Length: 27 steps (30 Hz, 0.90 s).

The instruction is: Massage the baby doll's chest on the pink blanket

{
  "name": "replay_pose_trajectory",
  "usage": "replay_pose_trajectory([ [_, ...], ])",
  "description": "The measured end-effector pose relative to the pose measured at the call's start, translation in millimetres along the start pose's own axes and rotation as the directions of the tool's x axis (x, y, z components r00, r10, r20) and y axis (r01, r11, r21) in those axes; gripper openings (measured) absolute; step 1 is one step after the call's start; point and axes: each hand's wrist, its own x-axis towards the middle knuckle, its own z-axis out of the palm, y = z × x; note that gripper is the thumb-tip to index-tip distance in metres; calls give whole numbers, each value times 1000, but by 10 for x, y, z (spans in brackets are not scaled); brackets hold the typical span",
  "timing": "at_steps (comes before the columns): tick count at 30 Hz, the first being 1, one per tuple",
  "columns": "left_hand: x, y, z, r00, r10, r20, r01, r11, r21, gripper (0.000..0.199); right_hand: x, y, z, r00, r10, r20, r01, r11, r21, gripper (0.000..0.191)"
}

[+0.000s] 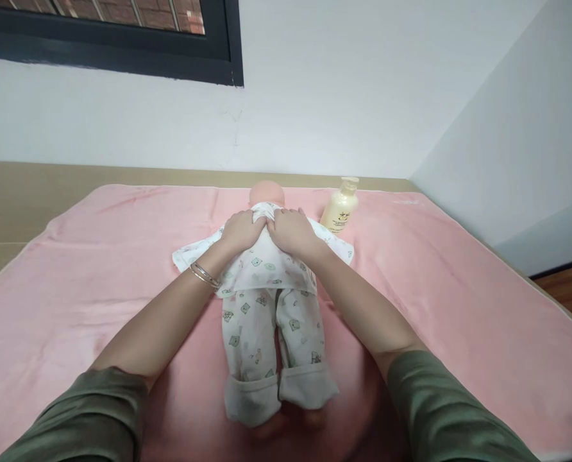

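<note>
A baby doll point(267, 192) lies lengthwise in front of me, its bald head at the far end and its feet toward me. It wears a white printed shirt point(267, 269) with the sleeves spread to both sides, and matching trousers point(252, 333) with turned-up cuffs. My left hand point(242, 230) rests on the left of its upper body, below the head. On the right side, my right hand point(293, 232) lies the same way. Both hands are open, palms down on the shirt, with the thumbs meeting at the middle. Some fingertips are hidden over the shoulders.
A pump bottle of pale yellow liquid point(340, 208) stands right of the doll's head. Under everything lies a pink blanket point(98, 289) on a wooden surface point(36, 192). Behind rises a white wall point(315, 96) with a dark window frame point(223, 51).
</note>
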Motion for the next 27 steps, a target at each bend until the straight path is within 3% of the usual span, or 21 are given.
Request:
replay_pose_trajectory([
  [3, -1, 4, 26, 1000, 1, -30, 0, 1000, 25, 52, 24, 39, -8, 1000, 11, 21, -13, 997, 74, 44],
  [8, -30, 38, 57, 997, -5, -83, 8, 999, 40, 49, 130, 229, 39, 980, 175, 90, -193, 944, 268, 60],
  [12, -56, 65, 65, 993, -37, -110, 39, 999, 16, 46, 178, 325, 72, 967, 217, 132, -249, 912, 325, 70],
  [19, -48, 43, 115, 988, -64, -138, 59, 997, -41, 42, 148, 254, 22, 969, 188, 160, -229, 925, 302, 67],
  [21, -50, 26, 134, 985, -63, -163, 54, 997, -61, 41, 104, 183, -36, 983, 144, 114, -172, 941, 291, 61],
  [24, -68, 2, 154, 974, -56, -220, 31, 993, -118, 45, 25, 110, -189, 999, 13, 29, -23, 913, 408, 50],
  [27, -82, -29, 179, 960, -44, -275, -2, 986, -165, 48, -24, 93, -316, 997, 19, -78, 25, 846, 532, 45],
])
